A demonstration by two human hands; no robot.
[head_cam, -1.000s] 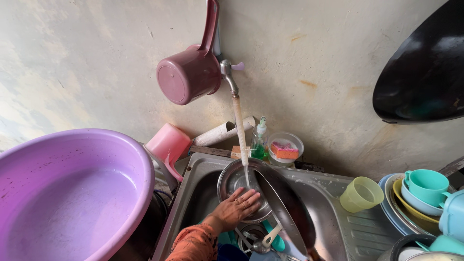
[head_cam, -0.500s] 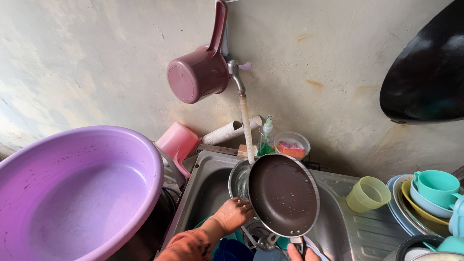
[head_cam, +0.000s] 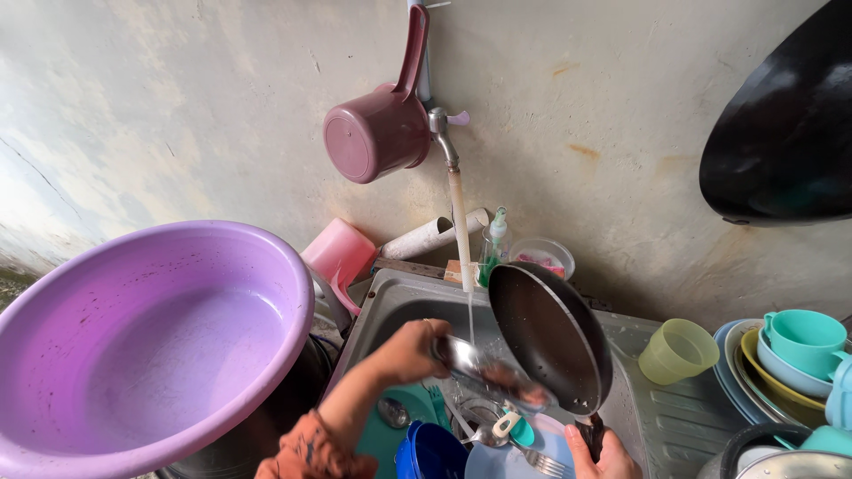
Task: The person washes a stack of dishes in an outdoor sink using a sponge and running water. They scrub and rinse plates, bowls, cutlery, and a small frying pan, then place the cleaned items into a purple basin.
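A: Position of frying pan point(head_cam: 548, 337)?
B: Tilted on edge over steel sink point(head_cam: 390, 297), just right of water stream point(head_cam: 461, 239) from tap point(head_cam: 442, 133); half a second earlier held flatter, face up.

A: Right hand point(head_cam: 596, 454)?
B: Fingers closed round pan handle at lower frame edge.

A: Left hand point(head_cam: 410, 348)?
B: Curled on rim of steel plate point(head_cam: 484, 371), now lifted under stream; previously low in sink. Rinsing apparently under way.

A: Surroundings?
B: Purple basin point(head_cam: 142, 346) left; maroon dipper point(head_cam: 377, 129) on wall; stacked cups point(head_cam: 803, 341) right.
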